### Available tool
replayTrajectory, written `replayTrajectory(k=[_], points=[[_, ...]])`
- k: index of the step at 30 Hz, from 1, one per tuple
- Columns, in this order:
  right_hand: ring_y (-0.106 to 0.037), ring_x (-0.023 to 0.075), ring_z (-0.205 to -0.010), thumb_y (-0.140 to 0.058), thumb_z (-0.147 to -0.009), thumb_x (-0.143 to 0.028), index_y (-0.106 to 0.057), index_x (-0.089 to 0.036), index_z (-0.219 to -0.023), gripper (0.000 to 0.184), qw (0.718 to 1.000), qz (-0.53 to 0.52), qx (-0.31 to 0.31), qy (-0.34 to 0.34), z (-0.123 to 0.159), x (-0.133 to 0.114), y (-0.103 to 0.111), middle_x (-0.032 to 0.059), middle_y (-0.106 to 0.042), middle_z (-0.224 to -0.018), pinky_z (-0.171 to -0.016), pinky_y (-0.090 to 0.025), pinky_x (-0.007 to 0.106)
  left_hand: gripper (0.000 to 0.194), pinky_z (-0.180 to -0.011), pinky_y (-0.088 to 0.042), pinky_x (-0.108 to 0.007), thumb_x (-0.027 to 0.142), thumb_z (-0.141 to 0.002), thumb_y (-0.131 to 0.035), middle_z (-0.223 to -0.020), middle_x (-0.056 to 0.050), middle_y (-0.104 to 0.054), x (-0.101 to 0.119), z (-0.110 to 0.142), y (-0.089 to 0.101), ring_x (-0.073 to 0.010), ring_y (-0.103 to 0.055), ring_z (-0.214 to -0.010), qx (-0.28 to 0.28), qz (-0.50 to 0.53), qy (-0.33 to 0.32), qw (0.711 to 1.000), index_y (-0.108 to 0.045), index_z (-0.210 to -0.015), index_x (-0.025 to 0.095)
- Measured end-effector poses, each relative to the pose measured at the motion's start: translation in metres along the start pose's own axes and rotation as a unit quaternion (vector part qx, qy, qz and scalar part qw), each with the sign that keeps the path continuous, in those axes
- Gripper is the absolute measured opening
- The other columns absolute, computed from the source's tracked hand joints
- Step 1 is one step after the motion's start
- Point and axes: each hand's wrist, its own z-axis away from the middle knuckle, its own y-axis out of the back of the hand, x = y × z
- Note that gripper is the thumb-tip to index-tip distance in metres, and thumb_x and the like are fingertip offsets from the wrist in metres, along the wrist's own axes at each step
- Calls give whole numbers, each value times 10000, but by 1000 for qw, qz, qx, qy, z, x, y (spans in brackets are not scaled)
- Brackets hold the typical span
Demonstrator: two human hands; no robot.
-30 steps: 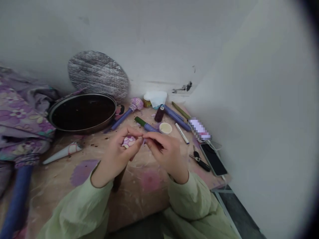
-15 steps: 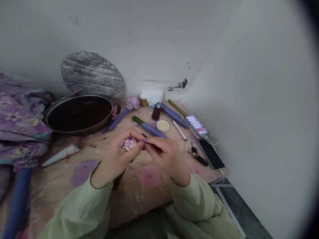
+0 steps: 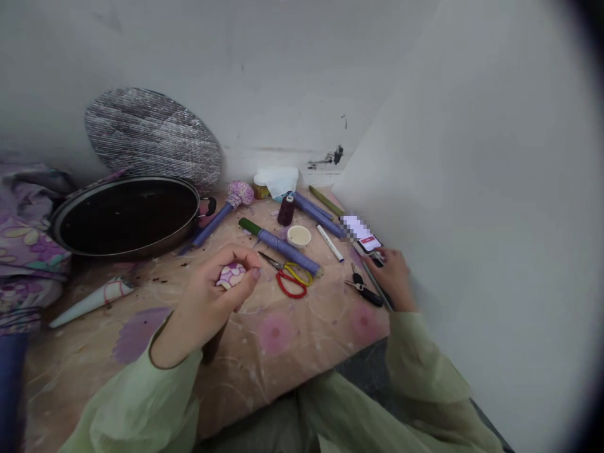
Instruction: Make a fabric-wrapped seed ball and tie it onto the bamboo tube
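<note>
My left hand [image 3: 214,286] is closed around a small bundle of purple-and-white patterned cloth [image 3: 231,275]. Thumb and index finger meet at its right side, and most of the bundle is hidden in the palm. On the right, my right hand [image 3: 394,277] rests at the lower end of a phone with a lit screen [image 3: 369,241], fingers apart and touching it. Beneath that hand, a second, dark phone [image 3: 381,290] is mostly covered. Between the hands lie scissors [image 3: 293,280] with red and yellow handles, beside a blue-wrapped stick with a green end [image 3: 283,247].
A large black pan [image 3: 127,217] stands at the left before a silvery round pad [image 3: 155,135]. A thread spool [image 3: 285,211], a small white dish [image 3: 299,236], a white marker [image 3: 330,243] and keys [image 3: 362,288] lie on the table. Walls close off the back and right.
My right hand has left the cloth bundle and moved right to the lit phone. The scissors now show on the table. My left hand still holds the bundle; the view has shifted slightly right.
</note>
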Motion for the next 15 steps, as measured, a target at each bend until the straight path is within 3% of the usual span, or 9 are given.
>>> replayTrajectory(k=[2, 5, 15], points=[[-459, 400, -1171, -598, -694, -551, -503, -77, -1228, 720, 996, 44, -36, -64, -9, 43, -14, 263, -485, -1235, -942, -332, 551, 97, -378, -318, -159, 264, -756, -568, -551, 52, -472, 1, 0, 0, -51, -403, -402, 2, -8, 0, 1000, -535, -772, 174], [-483, 447, -1129, -641, -594, -639, -486, -45, -1221, 877, 989, 64, -83, -101, -8, 78, -27, 287, -505, -1192, -891, -363, 572, 97, -386, -329, -167, 268, -757, -569, -535, 53, -472, -1, 0, 1, -56, -409, -399, 1, -15, -2, 1000, -534, -768, 178], [-559, 316, -1082, -685, -617, -540, -456, -49, -1226, 815, 993, 36, -95, -61, -13, 95, -41, 218, -576, -1160, -877, -437, 368, 118, -384, -327, -174, 285, -730, -589, -502, 57, -458, -2, 0, 1, -65, -406, -391, 12, -3, 21, 1000, -529, -753, 186]])
